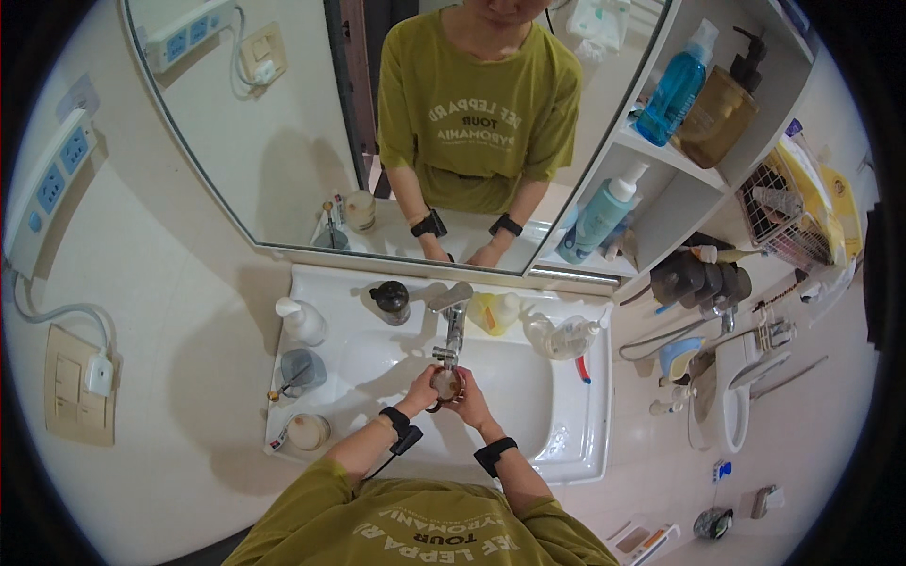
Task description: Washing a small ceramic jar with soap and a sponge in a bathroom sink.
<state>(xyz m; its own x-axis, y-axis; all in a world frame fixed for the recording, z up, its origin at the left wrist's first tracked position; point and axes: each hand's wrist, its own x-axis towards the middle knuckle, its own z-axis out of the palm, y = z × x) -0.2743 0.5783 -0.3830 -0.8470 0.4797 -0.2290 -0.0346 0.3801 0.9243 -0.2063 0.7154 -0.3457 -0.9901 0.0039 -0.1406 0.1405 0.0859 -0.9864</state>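
Under the spout of the chrome faucet (454, 325), both of my hands hold a small round brownish vessel (446, 381). Its open-looking top faces up, and I cannot tell its exact kind. My left hand (417, 393) grips it from the left, fingers closed around its side. From the right, my right hand (472, 403) is closed on the same vessel. A dark curved part shows at its lower edge between the hands. Both hands are above the white sink (514, 387). Whether water runs from the faucet is too small to tell.
Along the sink's left side stand a white pump bottle (302, 322), a grey cup (302, 371) and a beige-topped jar (308, 431). A dark bottle (390, 302) is left of the faucet. Yellow (494, 312) and clear bottles (572, 337) stand right. A mirror (311, 141) hangs above.
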